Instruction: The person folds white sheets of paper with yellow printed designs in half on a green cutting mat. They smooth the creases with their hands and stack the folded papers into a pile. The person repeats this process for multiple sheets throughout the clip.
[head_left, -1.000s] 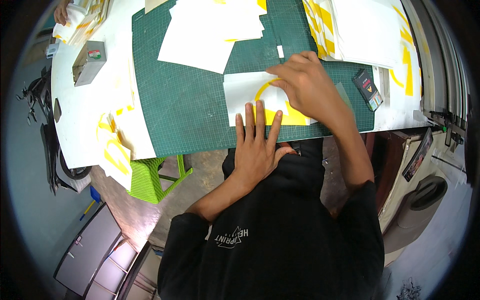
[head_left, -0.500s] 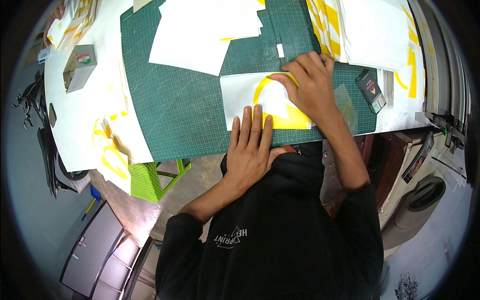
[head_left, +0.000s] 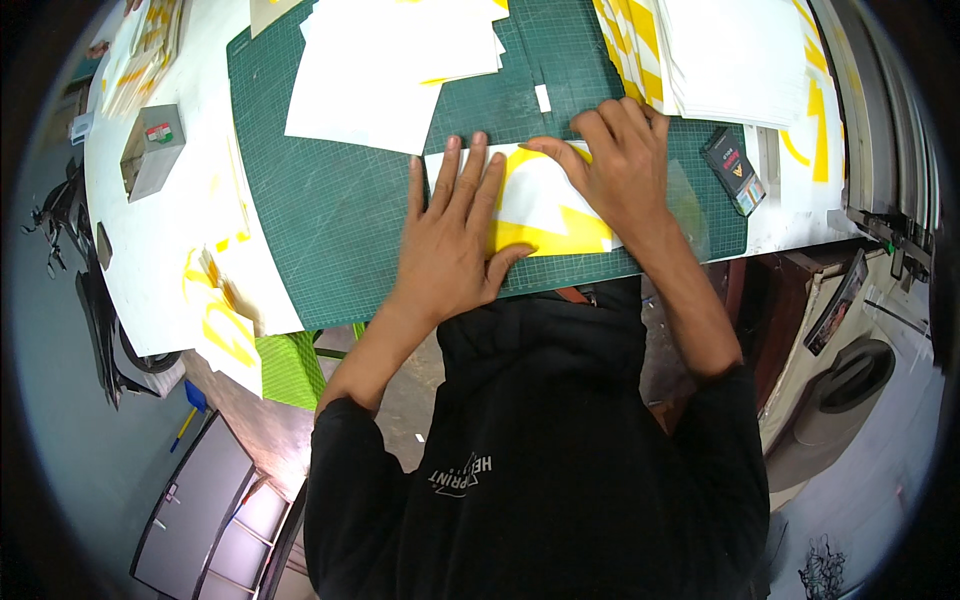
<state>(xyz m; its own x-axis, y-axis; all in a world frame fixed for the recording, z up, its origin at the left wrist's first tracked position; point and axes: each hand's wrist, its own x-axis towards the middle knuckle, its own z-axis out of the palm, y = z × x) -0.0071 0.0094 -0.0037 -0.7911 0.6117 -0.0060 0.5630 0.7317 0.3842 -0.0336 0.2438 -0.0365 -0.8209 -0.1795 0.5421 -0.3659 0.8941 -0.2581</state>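
A white paper sheet with yellow printed shapes (head_left: 570, 240) lies on the green cutting mat (head_left: 340, 230), close to the mat's front edge. My left hand (head_left: 450, 220) rests flat over the sheet's left part, fingers stretched out and apart, thumb pointing right. My right hand (head_left: 620, 165) is at the sheet's upper right, its fingers curled and its thumb laid along the top edge. The curled fingertips are partly hidden, and the sheet's upper right corner lies under this hand.
Larger white sheets (head_left: 370, 80) overlap at the mat's far side. A tall paper stack (head_left: 740, 60) stands far right, near a small black box (head_left: 735, 170). A grey open box (head_left: 155, 150) and yellow-white papers (head_left: 220, 310) are on the left. A green stool (head_left: 290, 370) stands below.
My left hand has moved up and left, from the sheet's lower edge onto its left part. The right hand stays at the upper right, its thumb still on the top edge.
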